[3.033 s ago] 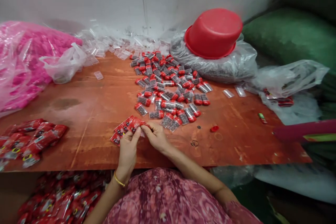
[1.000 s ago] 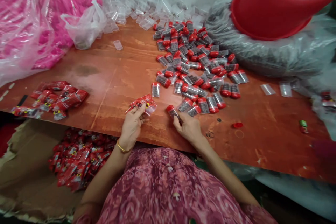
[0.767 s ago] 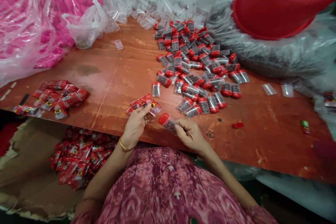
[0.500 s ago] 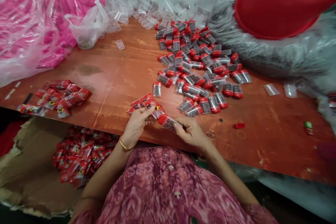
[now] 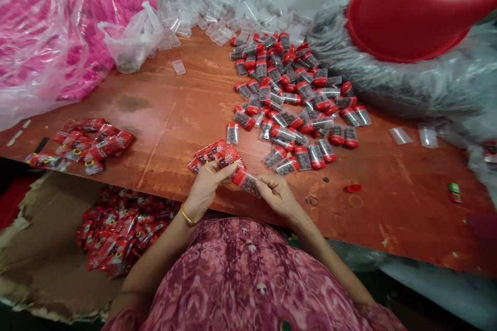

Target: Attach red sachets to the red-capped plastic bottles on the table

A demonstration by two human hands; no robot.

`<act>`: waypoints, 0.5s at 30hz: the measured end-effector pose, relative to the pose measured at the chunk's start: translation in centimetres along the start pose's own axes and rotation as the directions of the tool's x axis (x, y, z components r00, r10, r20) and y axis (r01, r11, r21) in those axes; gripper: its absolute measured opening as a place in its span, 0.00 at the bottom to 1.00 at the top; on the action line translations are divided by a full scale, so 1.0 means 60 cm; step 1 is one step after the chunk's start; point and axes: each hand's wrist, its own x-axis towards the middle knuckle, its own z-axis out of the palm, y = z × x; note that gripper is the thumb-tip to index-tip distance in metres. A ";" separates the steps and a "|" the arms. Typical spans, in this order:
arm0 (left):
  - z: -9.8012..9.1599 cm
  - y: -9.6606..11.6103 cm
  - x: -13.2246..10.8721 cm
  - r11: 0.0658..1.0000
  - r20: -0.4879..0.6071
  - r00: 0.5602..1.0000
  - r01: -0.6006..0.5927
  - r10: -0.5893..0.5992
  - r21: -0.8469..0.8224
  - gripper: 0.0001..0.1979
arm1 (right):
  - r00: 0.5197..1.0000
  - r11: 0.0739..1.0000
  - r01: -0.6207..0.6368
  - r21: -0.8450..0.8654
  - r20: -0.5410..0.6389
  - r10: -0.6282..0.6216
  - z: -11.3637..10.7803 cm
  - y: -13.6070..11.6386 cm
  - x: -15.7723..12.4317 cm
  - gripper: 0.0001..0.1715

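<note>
My left hand (image 5: 205, 186), with a gold bangle at the wrist, pinches a red printed sleeve (image 5: 230, 155) between thumb and fingers. Small flat red sleeves (image 5: 205, 154) lie under and beside it. In my right hand (image 5: 279, 194) is a small clear container (image 5: 249, 184) with a red cap and dark round pieces inside, gripped at its clear end. Its red cap points left and meets the sleeve at my left fingertips. Whether the cap is inside the sleeve I cannot tell. Past my hands lies a heap of similar filled containers (image 5: 285, 98).
Wrapped red packs (image 5: 95, 142) sit on the table (image 5: 155, 114) at left. More red packs (image 5: 120, 227) fill a cardboard box (image 5: 46, 258) below the edge. Clear empty containers (image 5: 221, 31), a pink-filled bag (image 5: 66, 26), a dark-filled bag (image 5: 388, 83) and a red bucket (image 5: 411, 10) stand behind.
The capped container has moved slightly left, closer to my left fingers. My left hand has shifted a little right and the red sleeve shows more fully.
</note>
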 end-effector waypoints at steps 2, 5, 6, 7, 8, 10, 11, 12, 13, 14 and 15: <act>0.005 -0.004 0.000 1.000 0.004 1.000 -0.009 0.009 -0.023 0.20 | 0.999 1.000 0.014 -0.008 -0.049 -0.015 0.003 0.005 -0.001 0.17; 0.012 -0.011 0.002 0.999 -0.012 1.000 -0.003 0.002 -0.048 0.19 | 0.982 0.993 0.048 -0.105 -0.177 -0.066 0.007 0.008 -0.003 0.14; 0.013 -0.014 0.003 0.999 -0.020 1.000 -0.005 0.004 -0.050 0.19 | 0.976 0.990 0.047 -0.131 -0.206 -0.074 0.009 0.007 -0.003 0.13; 0.015 -0.016 0.004 0.999 -0.024 1.000 -0.010 0.008 -0.050 0.19 | 0.972 0.990 0.041 -0.133 -0.224 -0.070 0.011 0.006 -0.002 0.13; 0.016 -0.018 0.005 0.998 -0.024 1.000 -0.014 0.013 -0.056 0.19 | 0.970 0.994 0.029 -0.106 -0.235 -0.054 0.013 0.005 0.000 0.14; 0.019 -0.019 0.005 0.996 -0.022 1.000 -0.017 0.015 -0.092 0.18 | 0.971 1.000 0.003 0.007 -0.239 -0.001 0.019 0.003 0.004 0.16; 0.020 -0.019 0.004 0.993 -0.024 1.000 -0.018 0.015 -0.117 0.19 | 0.971 0.998 -0.006 0.063 -0.239 0.021 0.023 0.003 0.006 0.17; 0.021 -0.018 0.004 0.990 -0.027 1.000 -0.018 0.014 -0.140 0.19 | 0.970 0.995 -0.008 0.098 -0.240 0.031 0.027 0.004 0.008 0.17; 0.022 -0.018 0.003 0.987 -0.030 0.999 -0.020 0.015 -0.159 0.19 | 0.969 0.995 -0.004 0.103 -0.245 0.030 0.030 0.005 0.010 0.17; 0.023 -0.019 0.003 0.985 -0.029 0.999 -0.023 0.019 -0.171 0.19 | 0.968 0.996 0.004 0.086 -0.252 0.018 0.034 0.006 0.012 0.16; 0.024 -0.021 0.003 0.983 -0.025 0.999 -0.032 0.027 -0.180 0.19 | 0.965 0.998 0.015 0.057 -0.261 0.001 0.038 0.008 0.013 0.16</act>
